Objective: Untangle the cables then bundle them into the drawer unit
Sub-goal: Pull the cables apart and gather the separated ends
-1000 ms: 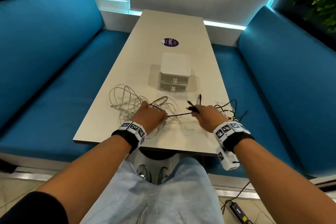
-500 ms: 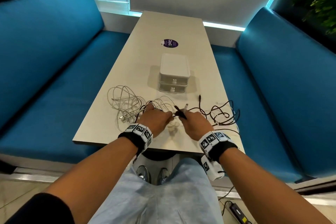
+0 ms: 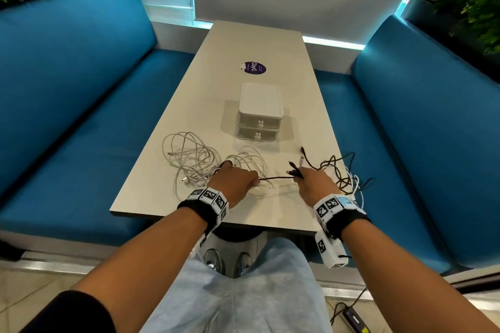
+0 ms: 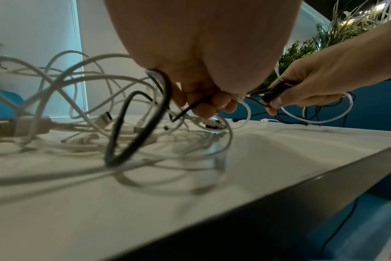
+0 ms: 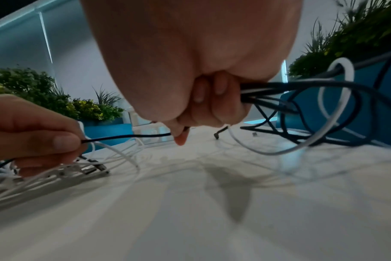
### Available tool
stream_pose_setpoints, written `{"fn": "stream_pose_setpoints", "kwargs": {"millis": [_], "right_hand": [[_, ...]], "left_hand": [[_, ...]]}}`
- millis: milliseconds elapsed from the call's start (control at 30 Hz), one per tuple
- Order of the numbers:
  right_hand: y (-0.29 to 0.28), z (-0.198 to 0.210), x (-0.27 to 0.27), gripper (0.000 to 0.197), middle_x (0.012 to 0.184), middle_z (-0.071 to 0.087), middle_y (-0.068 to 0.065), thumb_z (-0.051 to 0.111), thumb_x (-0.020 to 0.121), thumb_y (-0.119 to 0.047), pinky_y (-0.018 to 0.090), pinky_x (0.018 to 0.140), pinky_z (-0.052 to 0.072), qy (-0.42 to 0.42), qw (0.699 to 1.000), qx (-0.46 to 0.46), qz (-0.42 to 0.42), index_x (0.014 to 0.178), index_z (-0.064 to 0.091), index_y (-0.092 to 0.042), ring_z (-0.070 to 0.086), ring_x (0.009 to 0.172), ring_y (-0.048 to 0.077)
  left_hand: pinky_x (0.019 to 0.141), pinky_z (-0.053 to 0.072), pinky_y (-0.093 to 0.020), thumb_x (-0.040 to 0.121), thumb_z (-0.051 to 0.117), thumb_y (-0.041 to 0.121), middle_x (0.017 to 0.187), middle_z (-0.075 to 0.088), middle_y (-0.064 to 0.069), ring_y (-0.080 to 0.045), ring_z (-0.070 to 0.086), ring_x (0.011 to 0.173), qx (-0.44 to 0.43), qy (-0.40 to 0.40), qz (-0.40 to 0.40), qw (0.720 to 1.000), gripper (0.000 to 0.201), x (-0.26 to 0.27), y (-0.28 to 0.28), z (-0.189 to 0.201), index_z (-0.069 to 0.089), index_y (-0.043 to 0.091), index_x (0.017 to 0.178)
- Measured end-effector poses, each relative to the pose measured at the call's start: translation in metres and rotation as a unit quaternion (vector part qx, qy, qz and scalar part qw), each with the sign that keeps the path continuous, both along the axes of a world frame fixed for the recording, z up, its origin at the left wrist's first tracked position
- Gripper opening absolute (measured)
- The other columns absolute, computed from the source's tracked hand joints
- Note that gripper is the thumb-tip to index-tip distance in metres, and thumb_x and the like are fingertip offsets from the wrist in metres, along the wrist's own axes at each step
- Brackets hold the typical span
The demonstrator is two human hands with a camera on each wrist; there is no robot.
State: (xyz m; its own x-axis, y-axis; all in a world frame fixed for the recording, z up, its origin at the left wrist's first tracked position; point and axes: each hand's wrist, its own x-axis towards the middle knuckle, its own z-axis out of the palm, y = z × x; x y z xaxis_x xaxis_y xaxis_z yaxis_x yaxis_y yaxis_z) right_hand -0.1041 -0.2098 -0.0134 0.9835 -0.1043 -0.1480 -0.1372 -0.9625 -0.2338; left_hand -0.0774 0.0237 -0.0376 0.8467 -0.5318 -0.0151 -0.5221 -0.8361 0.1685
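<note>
A tangle of white cables [image 3: 194, 159] lies on the table's near left. My left hand [image 3: 253, 181] sits on its right side and pinches a thin black cable [image 3: 276, 178] that runs taut to my right hand [image 3: 299, 176]. The right hand grips a bunch of black cables [image 3: 335, 170] with their plug ends sticking up; the loops spill toward the table's right edge. In the left wrist view the fingers [image 4: 212, 106] pinch the black cable [image 4: 145, 123], which loops through the white ones. In the right wrist view the black cables [image 5: 279, 98] sit in the fist. The white drawer unit [image 3: 259, 113] stands behind, both drawers closed.
The beige table [image 3: 243, 43] runs between two blue benches [image 3: 81, 116]. A purple sticker [image 3: 254, 67] lies behind the drawer unit. Some black and white cable hangs over the right table edge [image 3: 357, 184]. A power adapter [image 3: 354, 319] lies on the floor.
Half a second ago my hands were close together; now the right hand has pulled to the right and the black cable between them has drawn taut. The left hand stays on the white tangle.
</note>
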Motion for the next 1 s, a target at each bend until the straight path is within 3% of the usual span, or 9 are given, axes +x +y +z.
{"fn": "stream_pose_setpoints", "kwargs": {"millis": [133, 267, 400, 533, 767, 833, 933, 1000], "right_hand": [[0.02, -0.004, -0.003, 0.03, 0.102, 0.068, 0.014, 0.044, 0.1, -0.036, 0.041, 0.076, 0.055, -0.032, 0.998, 0.051, 0.024, 0.122, 0.057, -0.02, 0.064, 0.091, 0.035], [0.042, -0.009, -0.002, 0.029, 0.101, 0.07, 0.015, 0.047, 0.1, -0.033, 0.038, 0.075, 0.051, -0.009, 0.991, 0.088, 0.105, 0.121, 0.06, -0.018, 0.064, 0.092, 0.034], [0.041, -0.009, 0.002, 0.029, 0.103, 0.07, 0.015, 0.047, 0.101, -0.036, 0.037, 0.076, 0.05, -0.01, 0.988, 0.115, 0.105, 0.118, 0.061, -0.016, 0.063, 0.094, 0.034], [0.039, -0.006, 0.004, 0.04, 0.097, 0.068, 0.017, 0.041, 0.101, -0.046, 0.044, 0.074, 0.054, -0.025, 0.993, 0.037, 0.105, 0.128, 0.051, -0.019, 0.064, 0.087, 0.036], [0.025, 0.004, 0.001, 0.04, 0.096, 0.065, 0.014, 0.039, 0.102, -0.043, 0.039, 0.067, 0.052, -0.034, 0.989, -0.079, 0.122, 0.135, 0.045, -0.021, 0.065, 0.084, 0.036], [0.023, 0.005, 0.0, 0.04, 0.097, 0.065, 0.013, 0.037, 0.103, -0.042, 0.037, 0.064, 0.05, -0.039, 0.987, -0.1, 0.123, 0.137, 0.042, -0.023, 0.065, 0.083, 0.034], [0.02, 0.005, -0.001, 0.038, 0.098, 0.065, 0.011, 0.033, 0.104, -0.037, 0.035, 0.06, 0.044, -0.05, 0.979, -0.153, 0.123, 0.14, 0.038, -0.023, 0.065, 0.082, 0.033], [0.021, 0.006, -0.001, 0.036, 0.096, 0.065, 0.009, 0.033, 0.105, -0.034, 0.035, 0.058, 0.042, -0.054, 0.978, -0.166, 0.111, 0.138, 0.038, -0.022, 0.065, 0.081, 0.032]], "left_hand": [[0.083, 0.03, -0.033, 0.103, 0.033, 0.023, 0.09, 0.07, -0.007, -0.029, 0.057, 0.083, 0.023, -0.03, 0.002, 0.999, 0.021, -0.007, -0.01, 0.008, 0.055, 0.023, 0.104], [0.087, 0.037, -0.039, 0.105, 0.033, 0.028, 0.086, 0.069, -0.007, -0.032, 0.061, 0.078, 0.036, -0.031, 0.0, 0.999, 0.02, -0.007, -0.015, 0.012, 0.052, 0.023, 0.102], [0.081, 0.036, -0.037, 0.104, 0.036, 0.025, 0.084, 0.068, -0.005, -0.03, 0.06, 0.076, 0.018, -0.036, -0.013, 0.999, 0.015, -0.01, -0.012, 0.014, 0.045, 0.025, 0.092], [0.077, 0.032, -0.037, 0.104, 0.036, 0.025, 0.088, 0.068, -0.009, -0.033, 0.061, 0.081, 0.017, -0.035, 0.0, 0.999, 0.013, -0.009, -0.009, 0.013, 0.041, 0.024, 0.091], [0.068, 0.024, -0.033, 0.106, 0.036, 0.028, 0.093, 0.068, -0.011, -0.034, 0.06, 0.087, 0.035, -0.04, 0.015, 0.998, 0.022, -0.008, -0.008, 0.007, 0.054, 0.017, 0.105], [0.071, 0.027, -0.034, 0.105, 0.036, 0.026, 0.094, 0.068, -0.01, -0.033, 0.061, 0.088, 0.045, -0.04, 0.013, 0.998, 0.021, -0.008, -0.009, 0.008, 0.055, 0.016, 0.106], [0.09, 0.035, -0.037, 0.1, 0.041, 0.017, 0.095, 0.069, -0.007, -0.031, 0.062, 0.092, 0.072, -0.051, -0.002, 0.996, 0.014, -0.005, -0.008, 0.005, 0.055, 0.016, 0.106], [0.093, 0.036, -0.038, 0.101, 0.044, 0.018, 0.097, 0.068, -0.005, -0.029, 0.062, 0.095, 0.09, -0.069, -0.007, 0.994, 0.012, -0.004, -0.007, 0.002, 0.055, 0.016, 0.106]]}}
